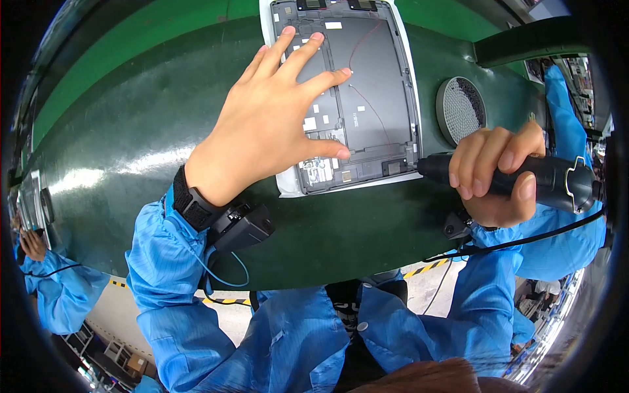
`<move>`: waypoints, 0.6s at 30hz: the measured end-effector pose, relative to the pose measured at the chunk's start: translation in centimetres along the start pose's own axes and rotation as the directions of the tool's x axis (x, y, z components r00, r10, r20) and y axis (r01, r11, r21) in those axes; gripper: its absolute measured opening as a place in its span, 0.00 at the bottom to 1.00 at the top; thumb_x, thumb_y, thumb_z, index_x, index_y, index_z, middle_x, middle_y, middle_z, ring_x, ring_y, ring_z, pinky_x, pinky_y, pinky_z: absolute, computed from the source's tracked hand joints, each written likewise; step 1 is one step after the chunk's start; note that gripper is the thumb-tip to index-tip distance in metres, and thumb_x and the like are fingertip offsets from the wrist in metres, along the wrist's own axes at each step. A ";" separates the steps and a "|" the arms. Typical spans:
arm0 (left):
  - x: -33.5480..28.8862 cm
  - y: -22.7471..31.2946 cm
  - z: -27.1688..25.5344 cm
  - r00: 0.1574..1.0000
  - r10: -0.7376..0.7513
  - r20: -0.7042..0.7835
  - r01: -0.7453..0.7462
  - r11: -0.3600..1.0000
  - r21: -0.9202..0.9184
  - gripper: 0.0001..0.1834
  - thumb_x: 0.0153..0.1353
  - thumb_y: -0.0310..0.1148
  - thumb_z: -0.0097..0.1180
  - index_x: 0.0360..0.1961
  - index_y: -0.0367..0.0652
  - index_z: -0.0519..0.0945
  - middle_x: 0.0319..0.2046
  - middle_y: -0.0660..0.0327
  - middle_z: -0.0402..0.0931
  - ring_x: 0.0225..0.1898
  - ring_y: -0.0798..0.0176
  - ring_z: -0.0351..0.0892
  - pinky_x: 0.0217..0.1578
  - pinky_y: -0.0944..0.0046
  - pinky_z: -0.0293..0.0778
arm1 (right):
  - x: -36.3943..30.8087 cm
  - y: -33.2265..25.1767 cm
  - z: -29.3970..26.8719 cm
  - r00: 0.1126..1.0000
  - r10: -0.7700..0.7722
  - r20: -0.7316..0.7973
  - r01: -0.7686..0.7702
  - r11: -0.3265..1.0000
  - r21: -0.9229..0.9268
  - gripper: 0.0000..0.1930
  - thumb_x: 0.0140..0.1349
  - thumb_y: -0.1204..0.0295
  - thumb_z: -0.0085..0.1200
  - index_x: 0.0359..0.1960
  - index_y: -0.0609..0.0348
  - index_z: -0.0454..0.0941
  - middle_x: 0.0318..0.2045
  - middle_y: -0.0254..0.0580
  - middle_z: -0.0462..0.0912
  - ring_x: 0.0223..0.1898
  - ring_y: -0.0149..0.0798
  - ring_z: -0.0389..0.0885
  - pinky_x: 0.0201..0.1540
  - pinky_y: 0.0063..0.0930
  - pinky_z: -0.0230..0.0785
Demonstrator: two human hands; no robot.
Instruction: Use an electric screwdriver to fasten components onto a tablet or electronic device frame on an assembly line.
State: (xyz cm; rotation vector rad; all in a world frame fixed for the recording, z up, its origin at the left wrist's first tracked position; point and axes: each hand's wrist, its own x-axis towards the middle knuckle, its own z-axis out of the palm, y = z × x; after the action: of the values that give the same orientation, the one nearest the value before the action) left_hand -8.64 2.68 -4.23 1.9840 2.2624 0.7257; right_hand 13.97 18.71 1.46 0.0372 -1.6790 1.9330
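Observation:
My left hand (268, 111) lies with spread fingers across the left part of a dark grey tablet housing (383, 85). The housing rests on a white sheet (291, 187), and thin red wires and small white stickers show inside it. My right hand (495, 164) is wrapped round a black corded electric screwdriver (550, 177), held nearly level. Its tip points left at the housing's near right corner, close to a small black part (393, 167). Whether the bit touches a screw is too small to tell.
A round tray with a gridded inside (460, 110) stands right of the housing. The screwdriver's black cable (537, 239) runs below my right hand. A dark curved bar (531, 40) crosses the far right. Other people's blue sleeves (72, 295) show at both sides of the green table (157, 118).

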 end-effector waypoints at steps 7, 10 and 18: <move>0.0 0.0 -0.3 1.000 -0.017 0.014 0.016 1.000 0.010 0.44 0.36 0.53 0.78 0.59 0.60 0.79 0.70 0.55 0.63 0.73 0.40 0.55 0.66 0.45 0.65 | -0.8 0.9 0.8 1.000 -0.013 0.005 0.013 0.999 0.039 0.16 0.63 0.65 0.64 0.38 0.57 0.67 0.22 0.41 0.75 0.21 0.34 0.71 0.28 0.33 0.69; 0.2 -0.1 -0.3 1.000 -0.016 0.020 0.016 1.000 0.004 0.44 0.36 0.53 0.78 0.60 0.60 0.79 0.70 0.56 0.63 0.73 0.40 0.54 0.66 0.45 0.65 | -0.6 0.9 0.7 1.000 0.009 -0.016 -0.008 0.999 0.035 0.16 0.63 0.64 0.64 0.37 0.57 0.67 0.22 0.41 0.75 0.21 0.34 0.71 0.28 0.33 0.69; 0.1 0.1 -0.6 0.999 -0.027 0.038 0.028 1.000 -0.013 0.45 0.35 0.54 0.78 0.60 0.60 0.79 0.70 0.55 0.63 0.73 0.39 0.54 0.67 0.45 0.64 | -0.7 1.3 0.8 0.999 -0.023 -0.043 0.027 0.996 0.087 0.15 0.65 0.65 0.62 0.39 0.58 0.68 0.22 0.41 0.75 0.21 0.34 0.72 0.28 0.32 0.69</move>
State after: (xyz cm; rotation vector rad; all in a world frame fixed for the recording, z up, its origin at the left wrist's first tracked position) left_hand -8.78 2.61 -3.65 1.9394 2.2528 0.6936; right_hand 13.70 17.65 0.17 0.0503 -1.5591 1.9740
